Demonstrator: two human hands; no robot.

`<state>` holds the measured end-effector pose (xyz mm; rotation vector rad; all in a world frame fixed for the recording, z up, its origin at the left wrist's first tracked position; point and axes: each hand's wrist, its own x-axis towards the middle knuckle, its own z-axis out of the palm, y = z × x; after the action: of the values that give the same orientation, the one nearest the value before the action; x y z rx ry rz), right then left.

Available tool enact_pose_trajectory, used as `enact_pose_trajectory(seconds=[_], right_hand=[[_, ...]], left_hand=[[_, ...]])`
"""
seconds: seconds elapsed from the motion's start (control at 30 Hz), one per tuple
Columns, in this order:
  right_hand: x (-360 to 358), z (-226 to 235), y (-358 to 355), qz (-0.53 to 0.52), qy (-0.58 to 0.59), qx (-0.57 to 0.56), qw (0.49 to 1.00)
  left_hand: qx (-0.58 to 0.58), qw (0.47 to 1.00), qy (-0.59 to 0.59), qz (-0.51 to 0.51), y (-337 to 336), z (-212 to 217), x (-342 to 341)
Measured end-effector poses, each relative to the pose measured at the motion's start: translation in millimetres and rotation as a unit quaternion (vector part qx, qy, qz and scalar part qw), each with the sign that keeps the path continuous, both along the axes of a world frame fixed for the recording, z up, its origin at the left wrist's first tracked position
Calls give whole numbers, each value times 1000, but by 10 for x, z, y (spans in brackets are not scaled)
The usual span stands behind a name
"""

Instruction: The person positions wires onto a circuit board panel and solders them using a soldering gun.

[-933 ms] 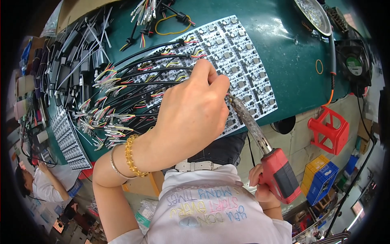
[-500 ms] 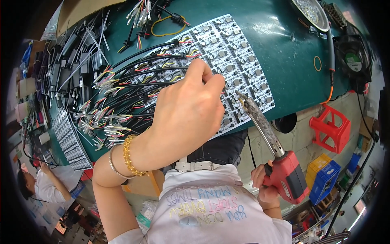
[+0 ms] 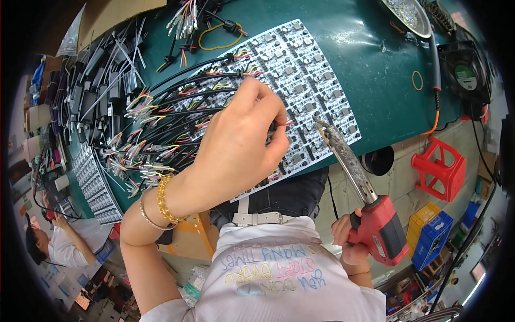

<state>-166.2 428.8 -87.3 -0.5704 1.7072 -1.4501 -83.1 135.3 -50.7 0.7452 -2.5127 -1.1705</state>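
Note:
My left hand (image 3: 244, 137) is over a white sheet of circuit boards (image 3: 335, 102), its thumb and forefinger pinching a black cable (image 3: 272, 126). Thin coloured wire ends stick out past the fingertips, close above the boards; whether they touch is hidden. My right hand (image 3: 346, 236) grips a red and black soldering gun (image 3: 381, 228). The gun's tip (image 3: 317, 122) points at the boards, a little to the right of the wire ends. Several black cables (image 3: 185, 112) with bare coloured ends lie across the left part of the sheet.
Black plastic housings (image 3: 88, 80) and a second board sheet (image 3: 96, 182) lie at the left. At the far right are a metal dish (image 3: 410, 13), an iron with an orange cord (image 3: 436, 70) and a fan (image 3: 464, 75). A red stool (image 3: 440, 169) stands below. Another person (image 3: 64, 241) works at the left.
My left hand has shifted slightly left and down with the cable, its fingers now curled lower. The soldering gun stays nearly in place, its tip still over the boards.

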Motion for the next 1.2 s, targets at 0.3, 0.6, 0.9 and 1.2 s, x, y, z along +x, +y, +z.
enact_pose_trajectory(seconds=[0.3,0.6,0.9,1.2], right_hand=[[-38,6,-4,22,1,7,1000],[-72,-70,-2,27,-4,-27,999],[-78,-19,-40,125,95,96,983],[-37,-81,97,56,25,-18,998]], left_hand=[[-37,999,-4,-11,37,-23,36],[-90,994,-43,-32,43,47,-26],[-139,987,-74,-29,105,65,-61],[-163,981,-89,-57,99,96,-67]])
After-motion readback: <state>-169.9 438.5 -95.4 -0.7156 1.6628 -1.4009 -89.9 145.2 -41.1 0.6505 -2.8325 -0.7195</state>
